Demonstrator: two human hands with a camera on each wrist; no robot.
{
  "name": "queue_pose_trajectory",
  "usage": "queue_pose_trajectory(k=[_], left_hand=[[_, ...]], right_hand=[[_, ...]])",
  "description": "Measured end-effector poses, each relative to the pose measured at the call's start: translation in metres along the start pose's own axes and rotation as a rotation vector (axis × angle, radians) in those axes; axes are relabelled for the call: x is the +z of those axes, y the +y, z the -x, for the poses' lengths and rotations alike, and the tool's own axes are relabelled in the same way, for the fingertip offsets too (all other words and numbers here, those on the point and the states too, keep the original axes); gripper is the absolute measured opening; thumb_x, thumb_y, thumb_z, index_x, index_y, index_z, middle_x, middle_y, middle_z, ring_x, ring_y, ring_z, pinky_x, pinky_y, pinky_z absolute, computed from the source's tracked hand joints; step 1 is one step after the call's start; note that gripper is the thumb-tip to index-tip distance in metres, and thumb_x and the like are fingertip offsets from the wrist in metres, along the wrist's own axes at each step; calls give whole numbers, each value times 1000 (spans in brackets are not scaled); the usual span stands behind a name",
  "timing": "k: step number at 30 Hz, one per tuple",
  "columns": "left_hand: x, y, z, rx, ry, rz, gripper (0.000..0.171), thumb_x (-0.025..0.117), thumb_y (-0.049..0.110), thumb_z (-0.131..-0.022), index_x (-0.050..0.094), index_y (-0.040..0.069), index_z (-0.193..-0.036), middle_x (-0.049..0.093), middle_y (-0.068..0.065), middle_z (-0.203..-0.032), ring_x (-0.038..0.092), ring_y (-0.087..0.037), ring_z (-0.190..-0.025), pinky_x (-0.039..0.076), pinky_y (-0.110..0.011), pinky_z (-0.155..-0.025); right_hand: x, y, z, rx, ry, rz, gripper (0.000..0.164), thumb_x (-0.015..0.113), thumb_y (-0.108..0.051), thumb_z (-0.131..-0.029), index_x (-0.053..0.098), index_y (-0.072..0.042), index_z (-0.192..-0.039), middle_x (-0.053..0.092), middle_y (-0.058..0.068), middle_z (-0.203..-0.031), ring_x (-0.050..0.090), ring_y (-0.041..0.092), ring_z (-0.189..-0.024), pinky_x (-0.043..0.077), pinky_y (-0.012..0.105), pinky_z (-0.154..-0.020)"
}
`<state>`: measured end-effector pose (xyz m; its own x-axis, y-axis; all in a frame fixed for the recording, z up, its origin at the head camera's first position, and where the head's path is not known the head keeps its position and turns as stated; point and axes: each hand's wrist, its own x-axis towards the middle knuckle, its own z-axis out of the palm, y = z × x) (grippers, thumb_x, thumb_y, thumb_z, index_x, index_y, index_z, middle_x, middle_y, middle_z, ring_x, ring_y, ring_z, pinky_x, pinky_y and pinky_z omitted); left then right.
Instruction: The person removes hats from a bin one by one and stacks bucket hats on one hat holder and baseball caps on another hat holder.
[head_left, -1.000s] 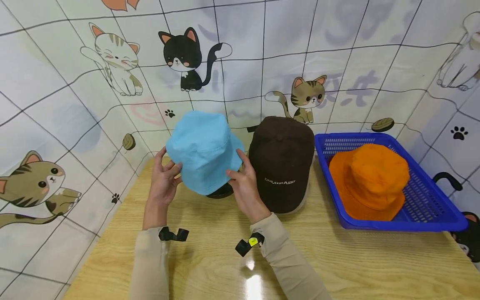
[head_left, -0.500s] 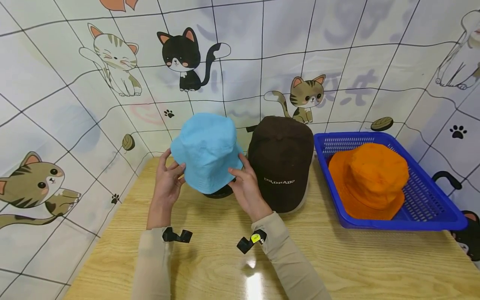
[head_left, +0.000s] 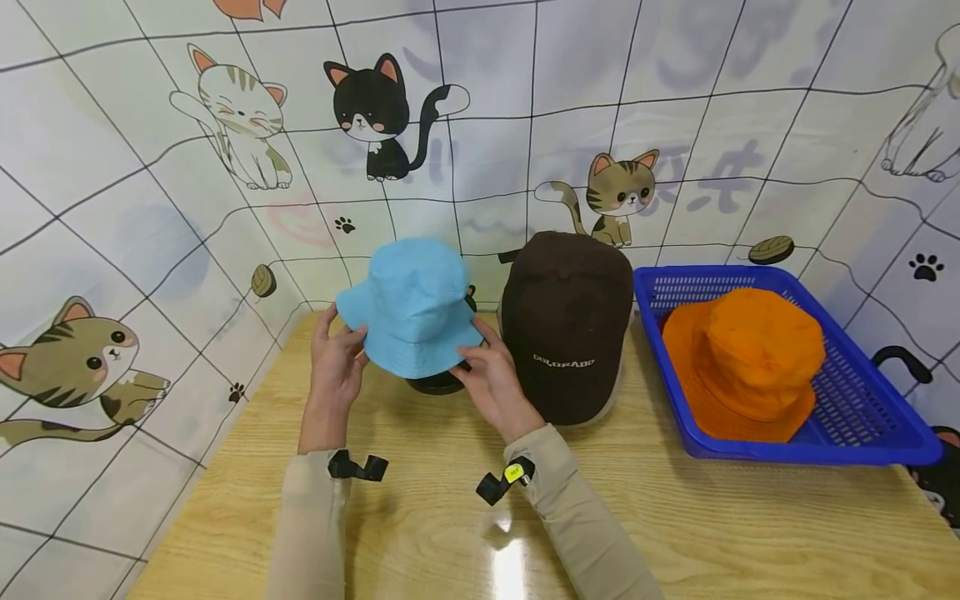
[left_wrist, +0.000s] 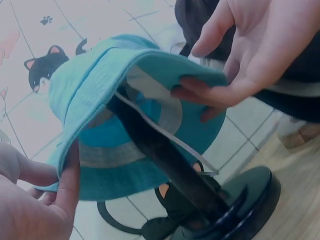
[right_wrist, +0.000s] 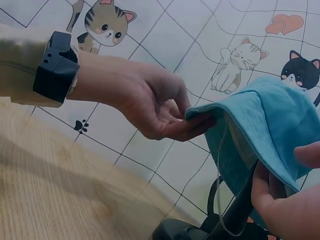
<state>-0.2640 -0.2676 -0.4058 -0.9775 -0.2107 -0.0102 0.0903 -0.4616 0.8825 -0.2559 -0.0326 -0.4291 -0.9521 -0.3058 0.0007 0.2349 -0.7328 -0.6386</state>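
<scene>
The table [head_left: 420, 517] is carrying a blue basket [head_left: 810, 452]; a brown cap [head_left: 566, 321] is sitting beside it, an orange hat [head_left: 761, 354] inside it. A light-blue hat [head_left: 417, 304] is surrounding the post of a black stand [left_wrist: 165, 160], the left hand [head_left: 337, 364] and right hand [head_left: 491, 377] pinching opposite sides of its brim.

White capitals [head_left: 563, 361] reading "COLORADO" stand on the dark brown cap [head_left: 567, 312] near the counter's [head_left: 420, 517] back edge, while faint purple characters [head_left: 723, 172] on the wall [head_left: 495, 158] and a small yellow label [head_left: 513, 472] at the right wrist are illegible.
</scene>
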Motion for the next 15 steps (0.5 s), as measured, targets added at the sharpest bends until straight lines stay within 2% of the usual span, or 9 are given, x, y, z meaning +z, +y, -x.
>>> queue_pose_trajectory(k=[4,8,10,12,15], left_hand=[[-9,-5,-3,-99,-8,-8,70,47,-9,-104,28,27,-161,60,-1,-122,66,-11,-82,57,-23,-67],[-18,-12,-8,-167,-53,-21,73,46,-7,-105,23,30,-164,60,1,-121,64,-8,-81,56,-21,-66],[-20,-17,-11,-177,-69,-20,73,46,-6,-106,23,31,-164,59,1,-121,65,-8,-80,55,-21,-66],[-22,-21,-13,-184,-76,-17,73,46,-6,-106,23,31,-164,59,1,-122,65,-8,-80,56,-21,-66],[-23,-25,-16,-191,-79,-28,73,47,-5,-106,22,31,-165,58,1,-125,67,-8,-82,57,-21,-68]], right_hand=[[-3,3,0,6,36,28,82,41,18,-94,15,-13,-165,-8,11,-174,18,34,-158,22,52,-124],[-6,7,-1,7,84,73,75,38,20,-91,26,-6,-160,-11,17,-173,9,37,-159,12,57,-129],[-7,9,-3,13,104,87,65,38,20,-91,35,-1,-152,-2,21,-171,13,36,-156,9,58,-130],[-7,11,-4,23,124,89,51,39,20,-91,45,-1,-138,13,23,-165,26,34,-147,11,58,-129],[-7,13,-5,54,138,113,33,46,17,-93,54,-7,-114,38,19,-141,46,27,-121,22,59,-126]])
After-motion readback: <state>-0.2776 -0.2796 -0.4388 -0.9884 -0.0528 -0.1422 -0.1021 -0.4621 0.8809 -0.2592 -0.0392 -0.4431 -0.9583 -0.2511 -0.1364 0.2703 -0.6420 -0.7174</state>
